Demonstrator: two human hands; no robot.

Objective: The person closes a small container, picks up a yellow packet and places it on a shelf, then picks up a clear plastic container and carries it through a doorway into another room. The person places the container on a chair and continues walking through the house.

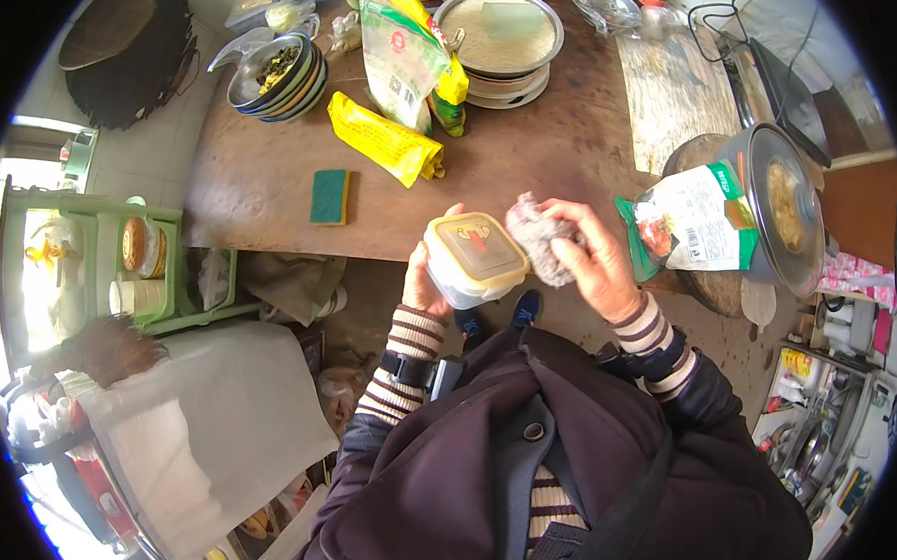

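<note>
Holding one lidded plastic container in the left hand, at the near edge of the wooden table, slightly tilted, with pale yellow lid facing up. Clasping it by its left side, with fingers closed around the wall. Pinching one crumpled greyish cloth between thumb and fingers of the right hand, likewise at the table's near edge, just beside the container; unable to tell whether touching the lid.

Listing, for the table's front left: one green-and-yellow sponge, flat. Adding, for the table's middle: one yellow packet, lying, and one clear bag. Adding, for the table's far left: one stack of bowls, with dark food in the topmost. Adding, for the table's far side: one round metal tray of pale contents. Closing with the table's right end: one green-and-white packet, overlapping in view one dark pot.
</note>
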